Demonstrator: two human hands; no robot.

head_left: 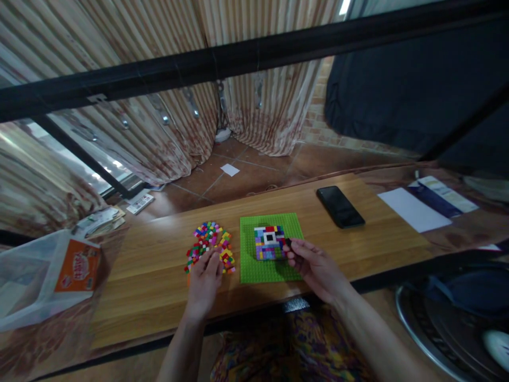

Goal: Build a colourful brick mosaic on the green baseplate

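A green baseplate (248,270) lies on the wooden board, with a square patch of small multicoloured building bricks (263,249) built on its middle. The patch has a white ring with a dark centre. At its right edge my right hand (312,262) is closed, thumb and forefinger pinching a small dark brick (288,242). To the left of the baseplate, loose coloured bricks (209,232) are spread in a heap. My left hand (205,273) rests over the near side of that heap, fingers pinched together; whatever they hold is hidden.
A black phone (340,207) lies on the wooden board (151,276), right of the baseplate. White paper (413,209) is beyond the board's right end. A clear plastic bin (35,297) and an orange box (77,265) stand at left. A dark rail (246,51) crosses above.
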